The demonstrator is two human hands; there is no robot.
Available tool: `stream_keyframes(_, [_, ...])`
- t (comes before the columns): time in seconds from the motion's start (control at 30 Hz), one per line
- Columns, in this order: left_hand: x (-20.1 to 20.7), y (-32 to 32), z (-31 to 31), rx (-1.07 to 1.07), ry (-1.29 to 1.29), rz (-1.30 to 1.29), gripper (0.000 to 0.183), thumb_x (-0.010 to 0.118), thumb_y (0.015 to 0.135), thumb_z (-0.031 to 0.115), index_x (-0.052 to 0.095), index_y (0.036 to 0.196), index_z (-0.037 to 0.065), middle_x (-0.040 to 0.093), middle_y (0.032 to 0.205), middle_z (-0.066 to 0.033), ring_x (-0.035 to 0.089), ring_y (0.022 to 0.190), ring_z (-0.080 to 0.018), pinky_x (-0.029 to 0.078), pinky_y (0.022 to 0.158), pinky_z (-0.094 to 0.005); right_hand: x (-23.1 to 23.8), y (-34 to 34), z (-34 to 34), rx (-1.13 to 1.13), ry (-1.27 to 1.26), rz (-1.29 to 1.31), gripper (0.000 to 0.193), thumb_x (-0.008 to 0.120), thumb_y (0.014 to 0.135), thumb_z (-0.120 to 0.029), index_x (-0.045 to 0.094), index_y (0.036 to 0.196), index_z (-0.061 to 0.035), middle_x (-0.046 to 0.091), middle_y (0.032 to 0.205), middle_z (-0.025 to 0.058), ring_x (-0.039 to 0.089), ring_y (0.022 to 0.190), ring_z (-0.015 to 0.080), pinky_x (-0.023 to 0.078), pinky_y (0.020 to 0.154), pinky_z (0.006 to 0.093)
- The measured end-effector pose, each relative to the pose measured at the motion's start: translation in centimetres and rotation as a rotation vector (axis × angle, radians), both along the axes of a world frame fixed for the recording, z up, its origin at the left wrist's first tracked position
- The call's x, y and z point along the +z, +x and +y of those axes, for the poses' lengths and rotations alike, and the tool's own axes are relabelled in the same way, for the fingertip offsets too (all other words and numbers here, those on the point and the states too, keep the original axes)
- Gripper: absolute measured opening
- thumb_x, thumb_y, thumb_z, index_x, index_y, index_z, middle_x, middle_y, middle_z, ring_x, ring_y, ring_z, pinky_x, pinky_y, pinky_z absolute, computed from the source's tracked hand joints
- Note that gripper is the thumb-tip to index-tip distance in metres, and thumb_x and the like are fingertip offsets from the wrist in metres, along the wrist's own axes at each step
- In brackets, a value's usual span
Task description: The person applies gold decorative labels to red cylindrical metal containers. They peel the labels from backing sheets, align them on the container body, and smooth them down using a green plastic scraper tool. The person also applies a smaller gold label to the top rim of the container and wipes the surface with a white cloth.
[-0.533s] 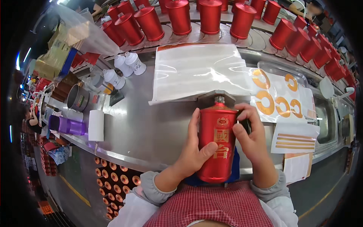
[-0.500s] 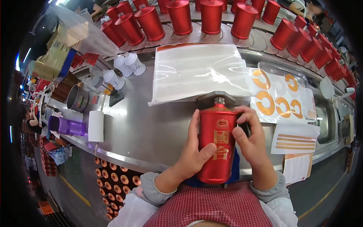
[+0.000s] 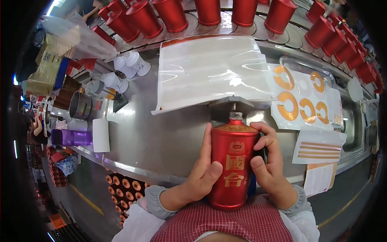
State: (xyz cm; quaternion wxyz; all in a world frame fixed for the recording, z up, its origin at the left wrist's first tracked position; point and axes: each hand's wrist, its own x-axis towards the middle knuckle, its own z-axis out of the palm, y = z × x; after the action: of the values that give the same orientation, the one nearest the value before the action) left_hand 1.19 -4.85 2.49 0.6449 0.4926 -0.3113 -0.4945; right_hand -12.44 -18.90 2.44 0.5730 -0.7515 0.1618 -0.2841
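Between my hands, close to my apron, is a red bottle (image 3: 231, 169) with gold lettering on its front, a gold-coloured shoulder and an uncapped clear glass neck. My left hand (image 3: 201, 173) wraps its left side, thumb resting on the front. On the opposite side my right hand (image 3: 270, 161) grips it with bent fingers near the shoulder and the thumb against its edge. Something small and dark (image 3: 262, 151) shows beneath the right fingers; what it is I cannot make out. Just behind the neck stands a grey metal bracket (image 3: 231, 101).
A glossy backing sheet (image 3: 209, 72) covers the bench's far middle. To its right lie gold ring-shaped labels (image 3: 288, 105) and a sheet of gold strips (image 3: 320, 146). White bottles (image 3: 137, 63), a paper roll (image 3: 100, 135) and a purple container (image 3: 70, 137) stand left. Red bottles (image 3: 171, 14) line the conveyor beyond.
The red bottle has come a little lower and closer to me, with more of its shoulder in view. Both hands keep their hold. The whole view has shifted slightly, and conveyor bottles have changed position.
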Motion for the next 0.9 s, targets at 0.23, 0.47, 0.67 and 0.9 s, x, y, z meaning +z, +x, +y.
stream_keyframes(0.23, [0.1,-0.9,0.8,0.004,-0.174,-0.126,0.112,0.065,0.088,0.040,-0.021,0.148,0.000,0.014,0.154,-0.0229,0.025,0.141,-0.0289,0.021,0.114,-0.0392,0.1,-0.9,0.9,0.026,-0.162,-0.146,0.045,0.073,0.083,-0.036,0.044,0.101,-0.0061,0.038,0.135,0.0251,0.042,0.123,0.0339,0.032,0.105,0.0435])
stream_keyframes(0.47, [0.0,-1.4,1.5,0.001,-0.214,-0.176,0.113,0.067,0.087,0.038,-0.022,0.148,0.002,0.014,0.154,-0.0223,0.023,0.142,-0.0293,0.020,0.115,-0.0397,0.3,-1.2,1.8,0.017,-0.160,-0.191,0.051,0.077,0.079,-0.038,0.043,0.100,-0.0064,0.037,0.135,0.0245,0.040,0.122,0.0319,0.032,0.104,0.0434])
stream_keyframes(0.67, [-0.3,-1.4,1.6,0.028,-0.219,-0.229,0.114,0.067,0.087,0.039,-0.022,0.148,0.003,0.016,0.154,-0.0214,0.025,0.141,-0.0287,0.021,0.114,-0.0392,0.2,-0.8,2.1,0.008,-0.092,-0.220,0.049,0.077,0.080,-0.034,0.042,0.100,-0.0064,0.037,0.134,0.0236,0.040,0.122,0.0298,0.032,0.104,0.0414])
stream_keyframes(0.9, [0.1,-1.7,1.6,0.020,-0.245,-0.162,0.113,0.069,0.086,0.033,-0.021,0.149,0.005,0.018,0.153,-0.0203,0.027,0.140,-0.0275,0.024,0.114,-0.0388,-0.3,-0.7,2.2,-0.023,-0.112,-0.214,0.047,0.077,0.080,-0.030,0.042,0.099,-0.0062,0.038,0.133,0.0229,0.040,0.121,0.0291,0.033,0.104,0.0409])
